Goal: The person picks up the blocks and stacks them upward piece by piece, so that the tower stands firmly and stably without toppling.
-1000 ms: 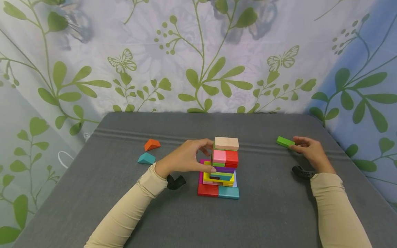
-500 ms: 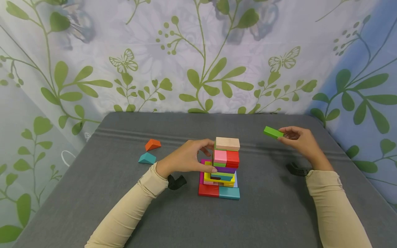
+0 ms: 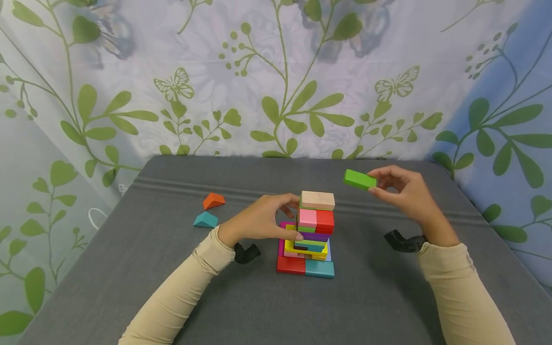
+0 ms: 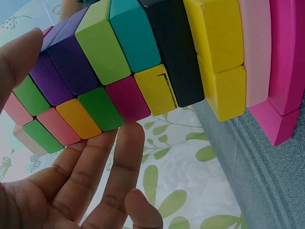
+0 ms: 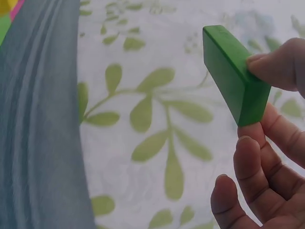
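A tower of coloured wooden blocks [image 3: 309, 235] stands mid-table, topped by a plain wood block [image 3: 317, 200] and based on red and teal blocks. My left hand [image 3: 264, 221] rests against the tower's left side, thumb and fingers straight on its middle layers; the left wrist view shows the fingers [image 4: 95, 171] touching the stacked blocks [image 4: 143, 62]. My right hand [image 3: 398, 191] pinches a green block [image 3: 360, 179] by one end, held in the air to the right of and above the tower. In the right wrist view the green block [image 5: 233, 71] sits between thumb and fingers.
An orange wedge [image 3: 213, 201] and a teal wedge [image 3: 205, 220] lie on the grey table [image 3: 172, 268] at the left. Black wrist-camera mounts [image 3: 246, 252] sit under each wrist. A leaf-patterned curtain [image 3: 276, 76] hangs behind the table's far edge.
My right hand has lifted the green block off the table and carried it up and left toward the tower. The left hand has stayed against the tower.
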`<state>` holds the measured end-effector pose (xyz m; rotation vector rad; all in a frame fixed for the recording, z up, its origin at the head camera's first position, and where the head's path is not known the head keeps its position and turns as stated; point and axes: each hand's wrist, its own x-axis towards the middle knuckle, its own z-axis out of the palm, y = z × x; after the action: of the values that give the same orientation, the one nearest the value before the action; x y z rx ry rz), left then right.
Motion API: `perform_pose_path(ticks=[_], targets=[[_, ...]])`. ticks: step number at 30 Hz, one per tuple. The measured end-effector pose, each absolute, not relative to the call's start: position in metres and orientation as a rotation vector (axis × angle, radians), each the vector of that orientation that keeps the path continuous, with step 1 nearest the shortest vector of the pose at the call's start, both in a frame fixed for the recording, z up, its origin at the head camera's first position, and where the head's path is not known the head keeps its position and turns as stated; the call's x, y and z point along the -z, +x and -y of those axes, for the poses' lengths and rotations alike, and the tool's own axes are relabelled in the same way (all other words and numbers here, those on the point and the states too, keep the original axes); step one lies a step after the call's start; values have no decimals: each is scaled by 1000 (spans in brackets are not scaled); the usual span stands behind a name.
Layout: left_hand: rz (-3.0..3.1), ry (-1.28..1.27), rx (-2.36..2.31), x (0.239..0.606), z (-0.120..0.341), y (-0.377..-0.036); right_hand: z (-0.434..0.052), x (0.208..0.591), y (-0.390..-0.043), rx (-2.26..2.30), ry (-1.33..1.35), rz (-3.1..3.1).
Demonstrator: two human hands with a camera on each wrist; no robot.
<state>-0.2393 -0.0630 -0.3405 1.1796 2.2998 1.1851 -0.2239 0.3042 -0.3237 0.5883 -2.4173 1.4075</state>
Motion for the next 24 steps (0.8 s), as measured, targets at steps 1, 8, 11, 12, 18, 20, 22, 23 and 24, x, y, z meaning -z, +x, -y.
perform_pose_path(ticks=[1, 8, 11, 12, 18, 20, 22, 23, 24], targets=[[-2300, 1182, -1184, 341, 63, -239, -300, 321, -222, -1424, 614, 2393], [-2305, 1209, -1184, 342, 63, -241, -273, 308, -205, -1571, 907, 2190], [-2306, 1216, -1185, 341, 63, -241, -262, 306, -199, -1499, 1053, 2174], [-2305, 1218, -1186, 341, 63, -240, -258, 307, -198, -1445, 1091, 2179], [-2300, 1218, -1189, 340, 63, -240, -240, 311, -194, -1139, 1202, 2174], [-2294, 1219, -1195, 340, 63, -240, -236, 312, -192, -1100, 1215, 2167], [-2289, 1223, -1198, 341, 63, -240, -233, 313, -191, -1077, 1219, 2170], [-2285, 1225, -1201, 341, 63, -240, -232, 313, -190, -1068, 1223, 2172], [-2284, 1229, -1201, 341, 63, -241, -231, 313, -189, -1057, 1226, 2177]])
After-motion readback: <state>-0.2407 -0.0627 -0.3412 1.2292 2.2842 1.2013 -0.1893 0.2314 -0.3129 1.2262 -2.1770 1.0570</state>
